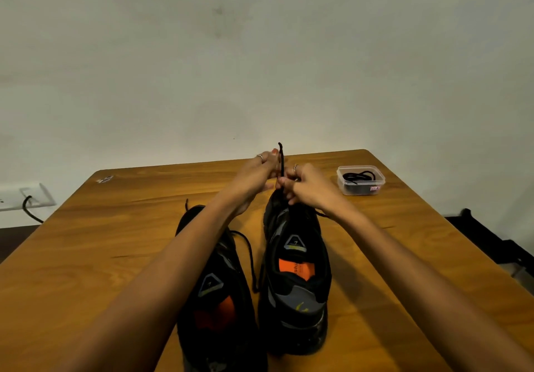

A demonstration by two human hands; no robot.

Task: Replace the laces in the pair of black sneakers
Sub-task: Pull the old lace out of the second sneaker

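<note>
- A wooden table (121,256) is filling the lower half of the view, running up to a pale wall (260,54).
- Two bare forearms are reaching forward from the near edge and meeting over the far end of the shoes.
- A pair of black sneakers is sitting side by side in the middle of the table, heels toward the viewer: the left sneaker (216,299) is lying partly under the left forearm, and the right sneaker (297,279) is standing just beside it, its orange insole showing.
- The left hand (257,175) is pinching a black lace (281,158) between thumb and fingertips, the lace end sticking upright above the fingers.
- The right hand (306,186) is curling its fingers round the same lace lower down, right over the toe end of the right sneaker.
- A clear plastic box (361,180) is standing near the far right corner of the table, well apart from the shoes, with a coil of black laces (359,175) lying inside it.
- A loose lace (248,253) is trailing from the left sneaker into the gap between the two shoes.
- A white wall socket (29,197) with a black cable plugged in is showing at the left edge.
</note>
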